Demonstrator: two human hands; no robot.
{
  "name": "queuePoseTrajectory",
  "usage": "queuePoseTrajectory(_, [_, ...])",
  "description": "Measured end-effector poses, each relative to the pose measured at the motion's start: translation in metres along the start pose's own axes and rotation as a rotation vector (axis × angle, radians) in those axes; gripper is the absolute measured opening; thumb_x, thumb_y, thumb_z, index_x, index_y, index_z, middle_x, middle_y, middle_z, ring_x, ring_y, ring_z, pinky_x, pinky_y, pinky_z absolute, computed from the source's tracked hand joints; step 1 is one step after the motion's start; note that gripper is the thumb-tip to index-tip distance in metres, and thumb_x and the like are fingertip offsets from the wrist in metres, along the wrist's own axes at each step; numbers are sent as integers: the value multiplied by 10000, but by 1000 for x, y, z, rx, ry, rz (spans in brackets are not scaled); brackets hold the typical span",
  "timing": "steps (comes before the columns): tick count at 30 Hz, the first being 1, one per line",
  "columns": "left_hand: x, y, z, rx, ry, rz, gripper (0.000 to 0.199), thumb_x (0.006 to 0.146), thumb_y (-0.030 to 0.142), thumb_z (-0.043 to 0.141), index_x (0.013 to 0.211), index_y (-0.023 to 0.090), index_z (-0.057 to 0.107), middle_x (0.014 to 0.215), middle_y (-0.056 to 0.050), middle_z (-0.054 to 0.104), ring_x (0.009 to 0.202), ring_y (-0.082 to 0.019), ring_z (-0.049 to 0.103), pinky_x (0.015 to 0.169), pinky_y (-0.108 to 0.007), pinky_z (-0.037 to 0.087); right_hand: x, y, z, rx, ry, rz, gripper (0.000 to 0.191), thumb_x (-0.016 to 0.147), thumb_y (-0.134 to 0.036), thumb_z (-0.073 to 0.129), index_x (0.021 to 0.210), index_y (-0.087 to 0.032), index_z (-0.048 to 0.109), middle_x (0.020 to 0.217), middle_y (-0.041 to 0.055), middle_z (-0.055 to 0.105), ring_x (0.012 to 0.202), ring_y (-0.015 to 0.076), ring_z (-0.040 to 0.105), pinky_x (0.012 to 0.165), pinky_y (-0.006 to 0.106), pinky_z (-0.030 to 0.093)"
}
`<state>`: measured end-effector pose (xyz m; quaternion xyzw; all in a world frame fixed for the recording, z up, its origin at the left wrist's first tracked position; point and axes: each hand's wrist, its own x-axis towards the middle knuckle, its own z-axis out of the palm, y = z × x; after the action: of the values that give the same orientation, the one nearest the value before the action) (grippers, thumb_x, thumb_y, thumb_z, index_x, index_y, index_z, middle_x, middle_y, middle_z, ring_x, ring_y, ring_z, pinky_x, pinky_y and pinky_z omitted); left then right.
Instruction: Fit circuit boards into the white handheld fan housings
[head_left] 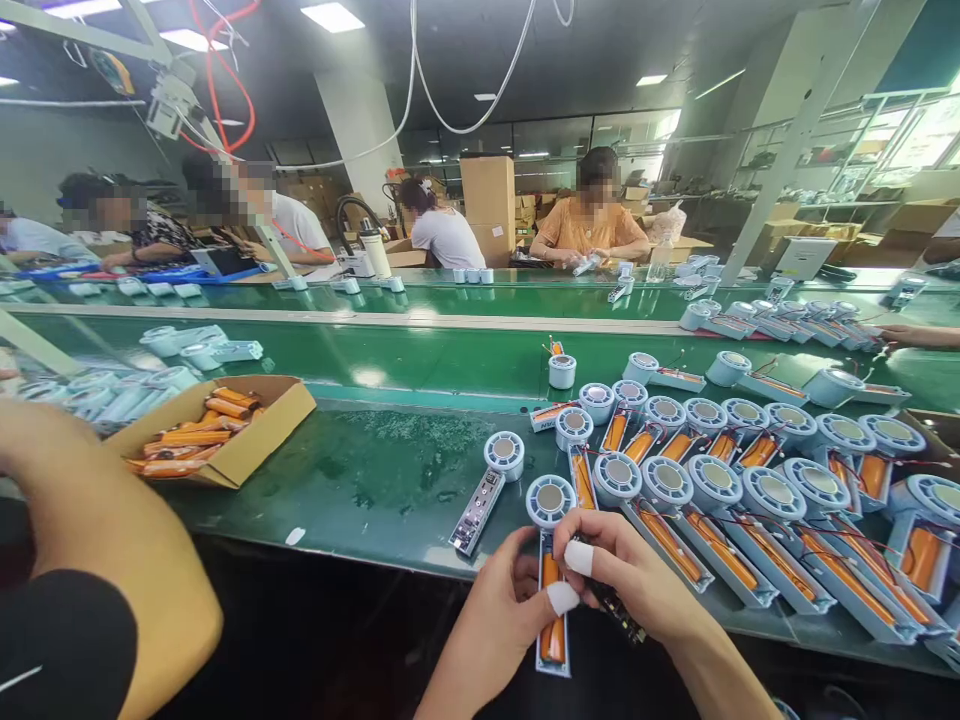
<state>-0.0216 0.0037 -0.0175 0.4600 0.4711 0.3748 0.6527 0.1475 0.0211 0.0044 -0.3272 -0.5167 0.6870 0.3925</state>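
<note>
My left hand is closed around a light blue device with a round head and an orange battery in its open handle. The device sticks out past the bench's front edge. My right hand, its thumb wrapped in white tape, grips a dark circuit board that hangs below the fingers, and its fingertips meet at the device's neck. White tape covers my left thumb too. Just to the left on the bench lies another device with a circuit board showing in its handle.
Rows of devices with orange batteries fill the right side. A cardboard box of orange batteries stands at the left, near a person's bare arm. Beyond runs a green conveyor, with several people seated behind.
</note>
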Motion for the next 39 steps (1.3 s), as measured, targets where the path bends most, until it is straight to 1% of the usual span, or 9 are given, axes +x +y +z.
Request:
queuePoseTrajectory(4, [-4,4,4,-236,-143,-58,498,712,422,856,1088,139,692,977,-100,767,978,-269,728,932,-404,544,-10,7,-4,9,-27,-42,309,838,-459,746,885,-172,641,756,-19,566,570,74,466,517,187,383])
queuePoseTrajectory(9, [-7,-1,12,-272,57,68,412,833,396,750,1176,195,640,1236,-94,710,1188,-259,651,1022,-385,515,-18,11,-10,-121,148,-63,219,883,-361,710,1023,-207,642,933,20,632,797,138,585,719,250,505])
queuePoseTrajectory(12, [-8,-6,13,-216,125,120,341,880,373,670,1170,206,611,1208,-84,715,1151,-255,671,997,-369,531,-19,9,-8,-288,242,-86,252,912,-312,642,1145,-228,598,990,34,641,929,186,621,853,316,515])
queuePoseTrajectory(15, [-10,-7,12,-101,211,135,303,898,385,605,1142,205,591,1142,-80,731,1044,-250,711,905,-337,562,-18,8,-3,-491,355,-126,310,914,-301,609,1213,-243,551,979,35,648,933,204,642,830,318,520])
queuePoseTrajectory(20, [-13,-3,11,63,345,144,391,931,445,507,1254,227,513,1245,-83,679,1170,-258,643,956,-338,523,-17,9,3,-923,439,-220,152,980,-308,520,1084,-249,615,986,53,718,886,220,683,737,294,493])
queuePoseTrajectory(29, [-12,0,8,64,350,119,363,934,517,512,1174,245,517,987,-36,654,867,-207,610,822,-308,489,-29,-18,15,-1542,29,-69,228,1019,-179,437,853,-213,591,749,14,684,619,214,666,530,299,274])
queuePoseTrajectory(32, [-16,7,8,69,329,100,309,932,466,519,1154,251,527,924,-9,625,825,-186,581,791,-280,478,-35,-31,20,-1512,-139,-68,120,965,-304,614,881,-218,623,825,15,715,690,224,684,571,289,308])
queuePoseTrajectory(35, [-20,12,11,65,289,100,237,911,403,524,1092,251,534,848,16,578,749,-167,534,724,-258,458,-38,-36,24,-1451,-224,-104,78,876,-202,696,936,-221,649,879,12,728,723,206,679,615,279,334])
queuePoseTrajectory(39, [-21,15,14,32,306,77,124,858,322,537,958,250,543,765,40,507,675,-148,465,640,-242,409,-35,-32,29,-1125,-143,-135,236,973,-224,520,741,-202,558,743,-3,652,662,142,580,616,252,337])
